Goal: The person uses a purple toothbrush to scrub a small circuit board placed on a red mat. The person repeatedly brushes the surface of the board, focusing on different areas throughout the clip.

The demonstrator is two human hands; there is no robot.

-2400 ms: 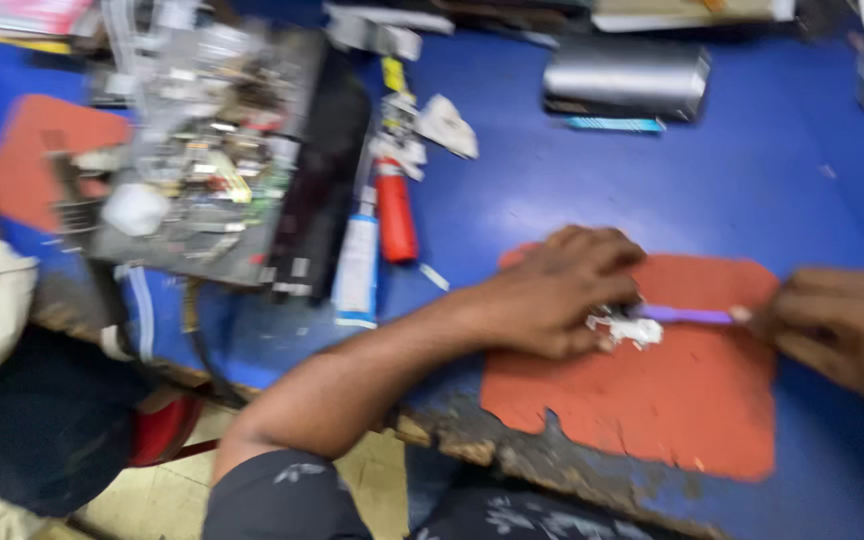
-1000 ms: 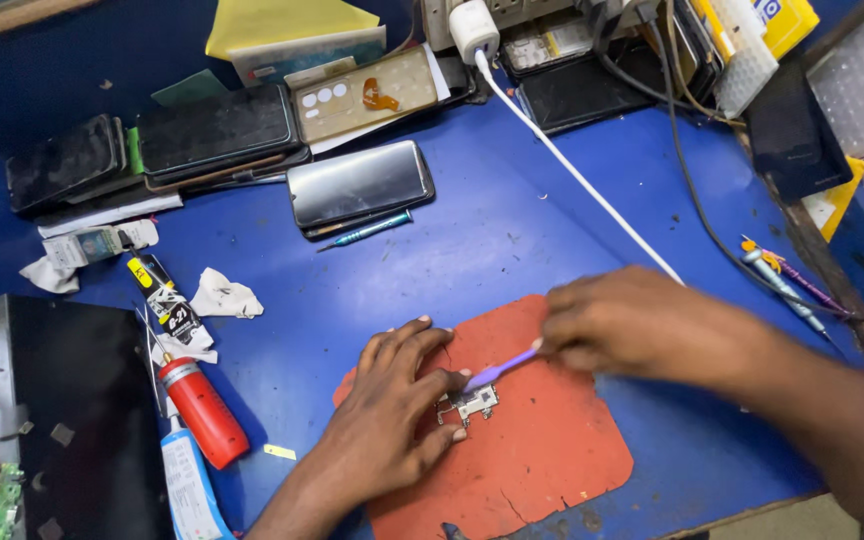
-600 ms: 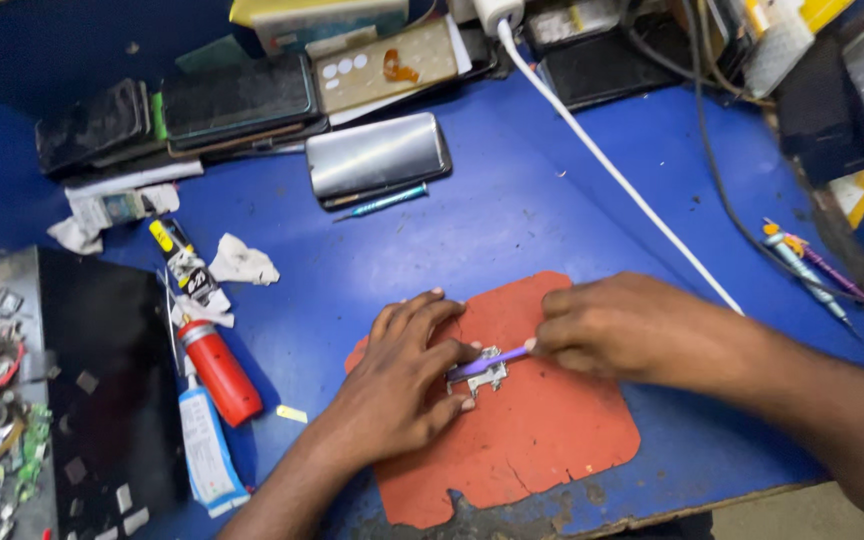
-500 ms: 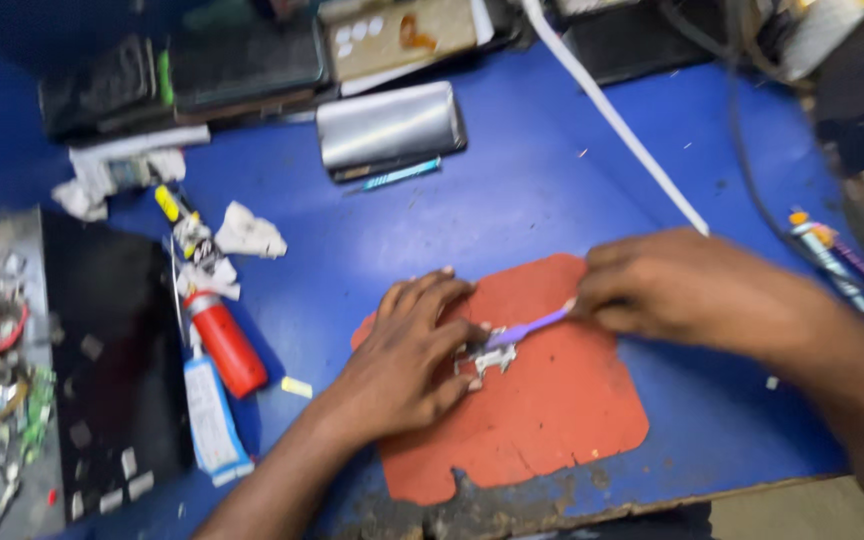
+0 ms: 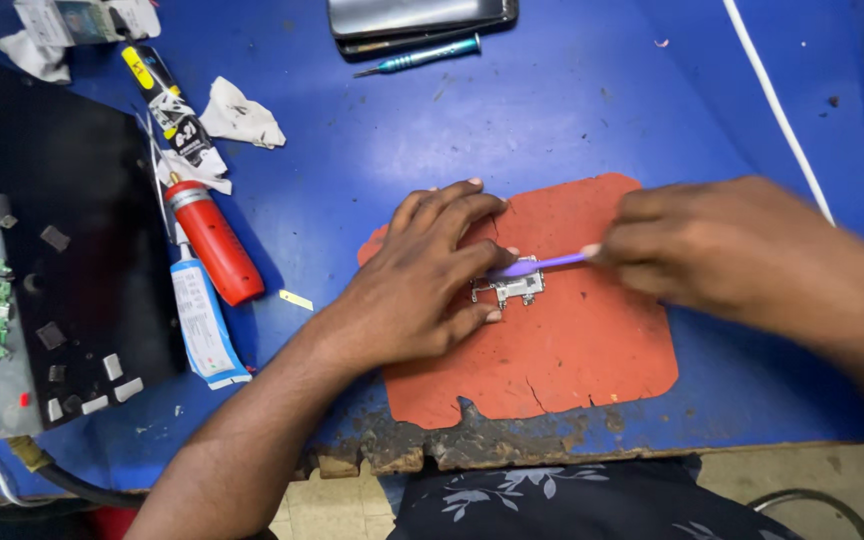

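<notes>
- The right hand (image 5: 727, 250) is closed around a slim purple tool (image 5: 537, 265), pinching its far end, with the tip reaching a small metal part (image 5: 512, 288).
- The left hand (image 5: 422, 285) lies flat, fingers spread, its fingertips pressing the metal part down from the left; it grips nothing.
- The part sits near the middle of a worn orange-red mat (image 5: 572, 350) on the blue table (image 5: 572, 110).
- Left of the mat lie a red tube (image 5: 217, 245) and a white-and-blue tube (image 5: 202, 325), beside a dark tray (image 5: 72, 200).
- A teal screwdriver (image 5: 422, 55) lies at the far edge, just beside a phone (image 5: 417, 18).
</notes>
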